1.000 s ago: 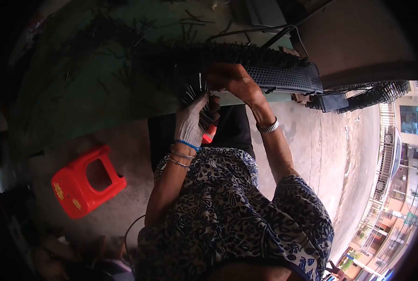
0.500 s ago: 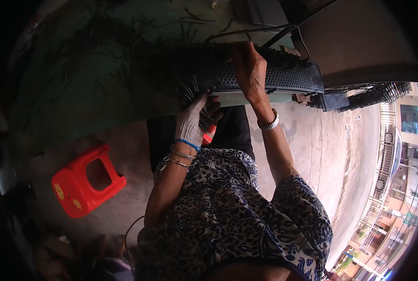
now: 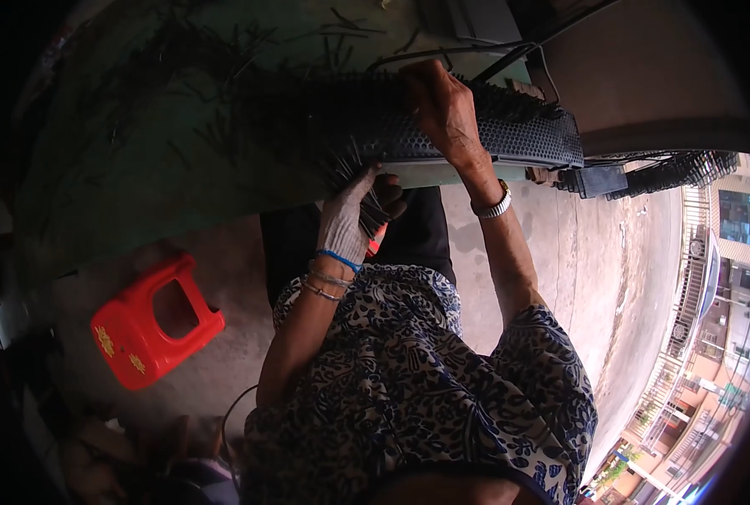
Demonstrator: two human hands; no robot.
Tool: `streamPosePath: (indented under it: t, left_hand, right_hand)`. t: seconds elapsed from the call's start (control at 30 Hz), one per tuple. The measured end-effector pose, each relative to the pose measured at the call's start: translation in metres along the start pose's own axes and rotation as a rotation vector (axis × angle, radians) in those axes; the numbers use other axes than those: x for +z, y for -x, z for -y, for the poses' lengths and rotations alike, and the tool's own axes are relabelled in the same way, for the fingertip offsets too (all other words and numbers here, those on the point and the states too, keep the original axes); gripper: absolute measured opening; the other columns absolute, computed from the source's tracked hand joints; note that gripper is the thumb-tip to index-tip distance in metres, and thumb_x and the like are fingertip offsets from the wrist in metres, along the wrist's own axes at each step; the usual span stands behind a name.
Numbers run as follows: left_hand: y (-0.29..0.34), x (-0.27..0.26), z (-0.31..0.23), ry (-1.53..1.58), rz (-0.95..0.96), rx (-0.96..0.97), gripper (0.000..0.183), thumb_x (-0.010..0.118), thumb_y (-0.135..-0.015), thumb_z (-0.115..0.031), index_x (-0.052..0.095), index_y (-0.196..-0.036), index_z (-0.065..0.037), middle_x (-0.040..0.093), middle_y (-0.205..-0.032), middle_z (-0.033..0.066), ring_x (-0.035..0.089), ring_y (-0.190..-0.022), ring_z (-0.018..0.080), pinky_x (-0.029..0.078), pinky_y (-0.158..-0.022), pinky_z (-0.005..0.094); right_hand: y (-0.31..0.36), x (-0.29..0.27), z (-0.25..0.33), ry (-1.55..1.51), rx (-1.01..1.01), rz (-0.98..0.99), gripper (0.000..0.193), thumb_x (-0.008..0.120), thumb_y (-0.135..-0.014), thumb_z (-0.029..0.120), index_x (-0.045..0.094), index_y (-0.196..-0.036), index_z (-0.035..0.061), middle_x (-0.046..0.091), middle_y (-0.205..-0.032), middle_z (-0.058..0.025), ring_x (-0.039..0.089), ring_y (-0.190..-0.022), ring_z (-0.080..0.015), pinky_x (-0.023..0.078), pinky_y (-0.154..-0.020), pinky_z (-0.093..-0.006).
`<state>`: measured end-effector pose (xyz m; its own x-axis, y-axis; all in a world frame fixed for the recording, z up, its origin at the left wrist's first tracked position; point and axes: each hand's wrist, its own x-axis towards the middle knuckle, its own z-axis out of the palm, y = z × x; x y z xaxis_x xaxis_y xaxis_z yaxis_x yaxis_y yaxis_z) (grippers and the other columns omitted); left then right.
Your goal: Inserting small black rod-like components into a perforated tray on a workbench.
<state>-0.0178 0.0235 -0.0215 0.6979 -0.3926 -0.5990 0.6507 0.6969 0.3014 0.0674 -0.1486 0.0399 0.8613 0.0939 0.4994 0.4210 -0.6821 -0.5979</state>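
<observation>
Gloved left hand closed around bundle of thin black spikes at green surface edge, bare right hand pressing fingers down on long black perforated rubber mat there.

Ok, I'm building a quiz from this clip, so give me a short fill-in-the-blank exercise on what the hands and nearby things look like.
1. The left hand wears a light work ____ and grips a bundle of thin dark pins.
2. The bare right hand rests on the black ____ panel.
3. The plastic stool on the ground is ____.
4. The right wrist carries a silver ____.

Missing words: glove; perforated; red; watch
</observation>
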Motion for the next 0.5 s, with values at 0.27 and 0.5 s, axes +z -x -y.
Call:
streamPosePath:
  t: [0.27,0.5]
  left_hand:
    - [0.001,0.001,-0.001,-0.026,0.033,-0.011,0.015,0.065,-0.091,-0.019,0.066,-0.1,-0.007,0.067,-0.087,0.0093,0.066,-0.081,0.0229,0.058,-0.071,0.041]
    - [0.002,0.005,-0.002,-0.022,-0.006,-0.028,0.014,0.066,-0.09,-0.019,0.065,-0.098,-0.006,0.067,-0.086,0.0098,0.067,-0.078,0.0227,0.058,-0.069,0.041]
  right_hand:
    - [-0.007,-0.001,-0.002,-0.025,-0.106,0.053,0.015,0.056,-0.09,0.0,0.058,-0.105,0.0003,0.065,-0.085,-0.0112,0.063,-0.063,-0.0191,0.049,-0.058,-0.03]
    - [-0.009,-0.001,-0.003,-0.04,-0.141,0.065,0.014,0.056,-0.092,0.002,0.058,-0.105,0.0006,0.065,-0.083,-0.011,0.064,-0.063,-0.0185,0.049,-0.058,-0.0302]
